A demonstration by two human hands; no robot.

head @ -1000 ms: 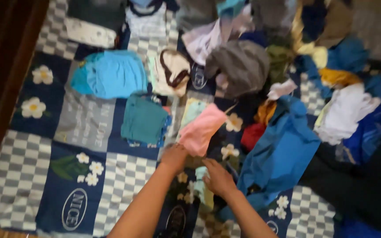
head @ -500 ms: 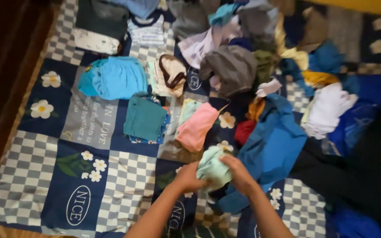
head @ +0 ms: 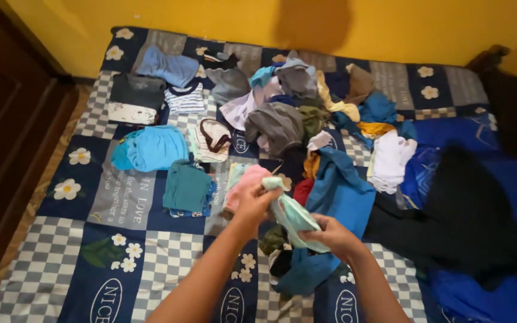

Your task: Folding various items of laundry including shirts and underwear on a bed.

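Two hands clamped on one mint-green garment (head: 291, 214), held up above the bed (head: 151, 239): left hand (head: 254, 203) pinching the upper end, right hand (head: 330, 234) gripping the lower. Fingertips partly buried in cloth. Just behind, a pink folded piece (head: 243, 182), half hidden by the left hand. Beyond, a jumbled clothes pile (head: 306, 113), single items hard to tell apart. Bottom right, a dark heap (head: 468, 209), shapeless.

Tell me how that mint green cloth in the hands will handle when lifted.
Probably floppy: the mint cloth sags and folds between the left hand and right hand. Likely light, since fingertip pinches hold it above the bedspread. Unlikely to slip or roll; it looks like soft fabric, apt to crumple and drape wherever it is let go.
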